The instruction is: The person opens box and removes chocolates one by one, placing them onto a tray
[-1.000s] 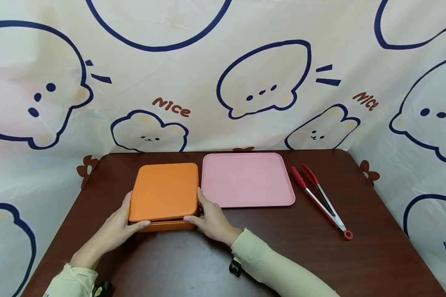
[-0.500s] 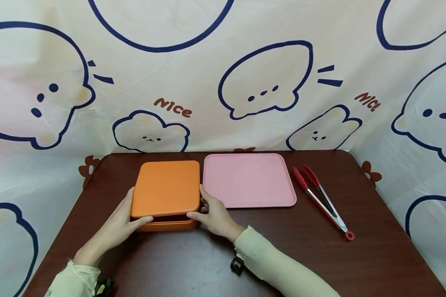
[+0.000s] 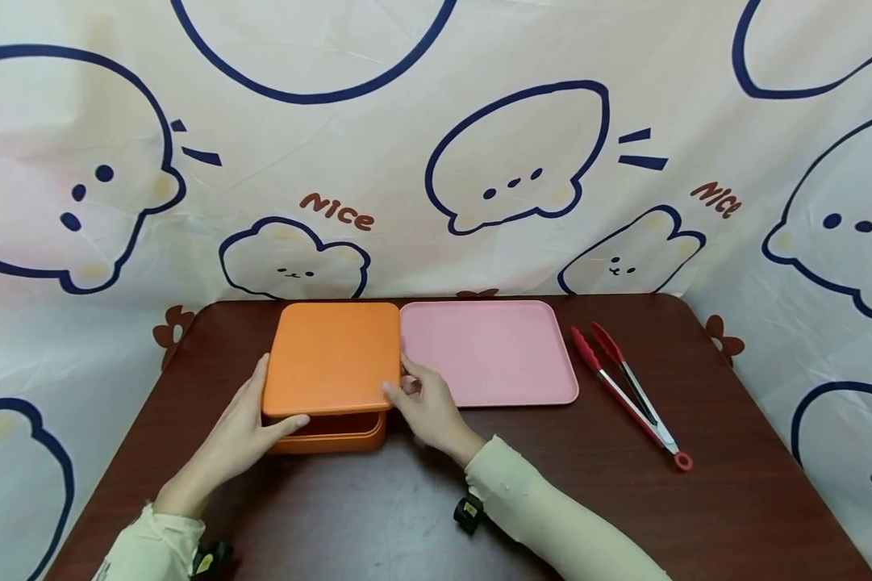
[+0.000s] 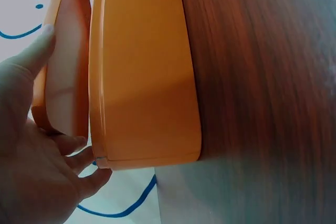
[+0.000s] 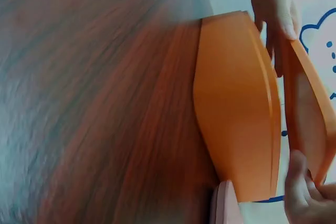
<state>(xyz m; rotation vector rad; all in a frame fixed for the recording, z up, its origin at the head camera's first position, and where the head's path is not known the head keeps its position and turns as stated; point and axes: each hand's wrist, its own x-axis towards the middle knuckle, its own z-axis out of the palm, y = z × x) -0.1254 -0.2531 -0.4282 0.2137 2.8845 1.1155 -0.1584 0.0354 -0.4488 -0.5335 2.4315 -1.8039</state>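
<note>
An orange lid (image 3: 334, 355) is raised off a matching orange box (image 3: 341, 437), leaving a gap along the front where the dark inside shows. My left hand (image 3: 250, 428) grips the lid's left edge, thumb on the front rim. In the left wrist view, fingers curl under the lid (image 4: 65, 72) beside the box wall (image 4: 142, 77). With thumb and fingers, my right hand (image 3: 431, 407) pinches the lid's front right corner. The right wrist view has both hands on the lid (image 5: 310, 108), apart from the box (image 5: 236, 103). What the box contains is hidden.
A pink tray (image 3: 486, 355) lies to the right of the box, close beside it. Further right are tongs (image 3: 632, 395) with red tips, spread apart. The dark brown table (image 3: 363, 524) ends at a patterned cloth (image 3: 399, 161) behind.
Both hands have lifted the lid from the box, up and slightly to the right. The front gap has widened. Box, tray and tongs have stayed in place.
</note>
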